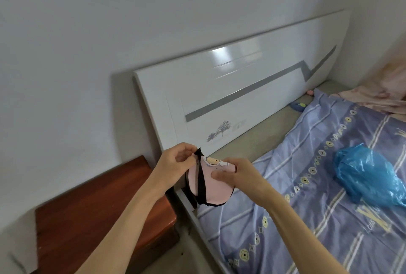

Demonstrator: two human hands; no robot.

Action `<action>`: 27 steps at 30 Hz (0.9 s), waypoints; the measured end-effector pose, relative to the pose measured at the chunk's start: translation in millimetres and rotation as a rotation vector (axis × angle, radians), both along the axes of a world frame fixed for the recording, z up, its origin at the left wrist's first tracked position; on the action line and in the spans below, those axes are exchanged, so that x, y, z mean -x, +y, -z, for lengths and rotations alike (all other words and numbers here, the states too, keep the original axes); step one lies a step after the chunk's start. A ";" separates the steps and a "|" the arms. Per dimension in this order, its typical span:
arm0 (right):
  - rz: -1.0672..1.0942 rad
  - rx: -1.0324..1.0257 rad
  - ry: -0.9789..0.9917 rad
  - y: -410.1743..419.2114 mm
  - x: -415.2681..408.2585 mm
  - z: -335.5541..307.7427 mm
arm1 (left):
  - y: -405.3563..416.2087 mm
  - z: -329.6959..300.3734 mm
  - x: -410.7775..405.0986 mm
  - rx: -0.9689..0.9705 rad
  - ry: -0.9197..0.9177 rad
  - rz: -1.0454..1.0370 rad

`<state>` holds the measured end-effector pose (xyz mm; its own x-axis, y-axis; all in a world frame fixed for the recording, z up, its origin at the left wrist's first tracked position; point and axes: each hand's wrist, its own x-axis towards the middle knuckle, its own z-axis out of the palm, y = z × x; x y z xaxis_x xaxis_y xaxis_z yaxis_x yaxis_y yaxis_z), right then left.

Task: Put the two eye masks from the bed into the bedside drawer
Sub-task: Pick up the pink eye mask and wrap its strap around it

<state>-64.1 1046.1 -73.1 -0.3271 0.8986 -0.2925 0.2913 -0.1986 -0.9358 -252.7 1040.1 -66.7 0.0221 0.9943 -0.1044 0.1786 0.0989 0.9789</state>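
Both my hands hold a pink eye mask (214,190) with a black strap in the air, above the gap between bed and bedside cabinet. My left hand (175,164) pinches the top of the black strap (200,175). My right hand (232,175) grips the mask's right edge. A second mask may lie folded behind the pink one; I cannot tell. The reddish-brown bedside cabinet (92,218) stands below and to the left. Only its top shows clearly, its drawer front is out of sight.
The bed (307,218) has a purple patterned cover, with a blue plastic bag (369,175) on it to the right. A white glossy headboard (241,98) runs behind. Pink fabric (377,98) lies at the far right. A small dark-blue object (297,106) sits by the headboard.
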 end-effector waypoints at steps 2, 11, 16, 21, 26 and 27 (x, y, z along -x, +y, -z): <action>0.096 0.085 0.137 -3.0 4.6 5.5 | -1.9 7.2 6.5 0.000 -0.051 -0.124; 0.226 0.026 0.101 -15.4 27.7 18.2 | -14.7 17.3 27.7 0.120 -0.095 -0.114; 0.129 -0.035 0.004 -26.9 29.6 23.0 | -21.1 18.2 31.3 0.069 0.044 -0.001; 0.118 -0.021 0.057 -32.8 27.4 23.0 | -32.3 20.3 32.4 0.133 0.123 0.061; 0.091 0.083 0.112 -38.4 29.8 27.8 | -51.7 26.8 21.5 0.173 -0.084 -0.271; 0.065 0.137 0.125 -42.6 30.0 32.0 | -57.7 28.6 19.2 0.201 -0.129 -0.334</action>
<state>-94.1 1003.5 -105.2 -0.3113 0.8735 -0.3744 0.1573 -0.3412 -0.9267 -271.9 982.4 -95.3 -0.2730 0.9090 -0.3151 -0.0191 0.3223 0.9464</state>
